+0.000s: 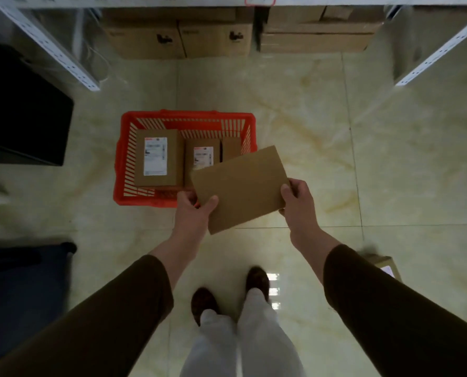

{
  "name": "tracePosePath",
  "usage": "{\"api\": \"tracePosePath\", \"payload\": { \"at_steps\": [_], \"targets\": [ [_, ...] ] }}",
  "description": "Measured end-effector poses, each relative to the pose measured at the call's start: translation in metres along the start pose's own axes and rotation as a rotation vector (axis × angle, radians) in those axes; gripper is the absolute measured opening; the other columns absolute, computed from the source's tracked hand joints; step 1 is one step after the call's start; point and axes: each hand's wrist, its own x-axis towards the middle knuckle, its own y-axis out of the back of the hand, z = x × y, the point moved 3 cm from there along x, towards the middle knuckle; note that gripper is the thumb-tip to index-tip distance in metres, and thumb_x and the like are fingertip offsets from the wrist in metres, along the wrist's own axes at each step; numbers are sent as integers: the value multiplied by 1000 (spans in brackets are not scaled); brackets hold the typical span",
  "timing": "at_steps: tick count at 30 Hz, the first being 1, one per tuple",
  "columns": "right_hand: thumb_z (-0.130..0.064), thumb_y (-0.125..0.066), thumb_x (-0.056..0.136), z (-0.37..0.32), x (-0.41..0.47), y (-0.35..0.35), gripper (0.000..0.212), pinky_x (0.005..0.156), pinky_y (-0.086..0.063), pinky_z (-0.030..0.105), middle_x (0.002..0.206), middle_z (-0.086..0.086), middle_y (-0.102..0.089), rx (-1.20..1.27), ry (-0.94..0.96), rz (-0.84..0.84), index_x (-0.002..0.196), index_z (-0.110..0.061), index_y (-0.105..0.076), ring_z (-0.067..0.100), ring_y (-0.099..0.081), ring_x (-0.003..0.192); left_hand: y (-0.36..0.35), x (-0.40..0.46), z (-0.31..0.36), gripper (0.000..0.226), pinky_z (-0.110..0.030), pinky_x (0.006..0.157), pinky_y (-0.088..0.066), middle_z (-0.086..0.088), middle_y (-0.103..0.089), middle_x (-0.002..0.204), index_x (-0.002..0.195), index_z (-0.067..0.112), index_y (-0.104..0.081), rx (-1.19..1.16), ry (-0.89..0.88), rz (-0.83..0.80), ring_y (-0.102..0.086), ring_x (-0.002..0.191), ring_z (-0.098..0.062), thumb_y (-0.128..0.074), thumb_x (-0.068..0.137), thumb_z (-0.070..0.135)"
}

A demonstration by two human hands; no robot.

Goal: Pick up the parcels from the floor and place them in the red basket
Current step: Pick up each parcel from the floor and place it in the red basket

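Both hands, left hand (pixel 193 210) and right hand (pixel 295 200), hold parcel (pixel 239 189) above red basket (pixel 123 156).

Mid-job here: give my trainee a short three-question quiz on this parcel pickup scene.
1. True or false: both hands hold the plain brown parcel.
2. How many parcels show inside the red basket: A) none B) three C) six?
3. Where does another parcel lie on the floor?

Key:
1. True: left hand and right hand grip opposite edges.
2. B, though the held parcel hides part of the basket.
3. By the right sleeve, near the frame's right side: floor parcel.
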Motion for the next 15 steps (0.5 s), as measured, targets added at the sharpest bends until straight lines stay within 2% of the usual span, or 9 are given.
{"api": "tracePosePath", "payload": {
  "at_steps": [2,4,6,8,10,15],
  "targets": [
    [-27,-48,104,-7,8,-9,20,93,-54,42,112,-5,-62,-20,14,-9,121,-20,-56,17,-59,104,8,10,3,60,-41,85,-56,9,-60,122,134,26,-37,-30,49,-15,-61,111,-12,-77,88,20],
    [-26,-48,104,-15,19,-17,21,95,-54,44,113,-2,-62,-30,21,-28,121,-17,-57,18,-59,104,14,19,6,86,-36,69,-57,14,-58,122,149,39,-24,-87,94,-52,-61,107,-9,-79,86,19],
    [-25,-50,103,-25,32,-26,20,92,-54,41,111,-1,-62,-53,50,-40,120,-15,-57,18,-59,102,16,30,10,99,-32,59,-58,16,-56,124,152,51,-16,-91,126,-101,-61,108,-11,-81,84,20],
    [-26,-52,102,-36,44,-36,17,80,-51,29,106,-5,-60,-97,87,-42,116,-16,-52,12,-58,96,17,40,12,97,-34,60,-60,10,-54,134,151,48,-21,-84,147,-128,-60,116,-19,-82,82,20],
    [-28,-52,102,-45,56,-49,16,69,-44,21,101,-8,-57,-136,94,-42,114,-18,-49,5,-56,89,18,49,13,85,-35,62,-61,3,-53,139,143,39,-31,-88,148,-122,-60,122,-25,-84,80,19],
    [-27,-53,101,-47,74,-84,13,66,-43,22,99,-7,-59,-173,58,-21,110,-17,-50,5,-56,86,33,81,15,70,-36,73,-62,-2,-55,134,128,28,-39,-104,170,-94,-63,117,-25,-86,78,14]
  ]
}}
